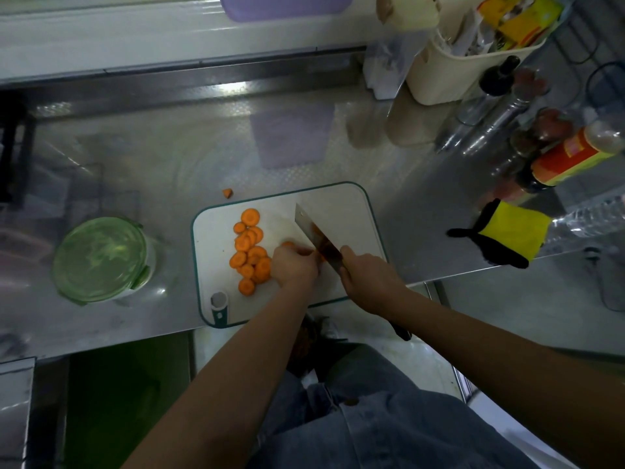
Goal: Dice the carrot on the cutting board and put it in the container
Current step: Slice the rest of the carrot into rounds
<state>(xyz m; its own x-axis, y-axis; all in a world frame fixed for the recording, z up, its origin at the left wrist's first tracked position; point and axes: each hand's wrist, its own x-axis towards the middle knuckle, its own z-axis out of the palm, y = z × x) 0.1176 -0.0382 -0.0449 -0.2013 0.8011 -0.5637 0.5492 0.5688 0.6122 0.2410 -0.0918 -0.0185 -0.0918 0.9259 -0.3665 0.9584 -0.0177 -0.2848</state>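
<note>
Left hand (294, 265) curls its fingers over a short stub of carrot (288, 245) and holds it down. The right hand (370, 279) is wrapped round the handle of a cleaver (313, 236), whose blade stands against the left knuckles. Both work over a steel counter (162, 157) on a white, teal-rimmed cutting board (341, 204). The board's near edge lies close to the counter's front, and bare board shows beyond the right hand. The container (101, 258), green lid on, sits well left of the left hand. Round orange carrot slices (250, 252) lie overlapping just left of it. One small end piece (227, 193) lies off the board, beyond them.
</note>
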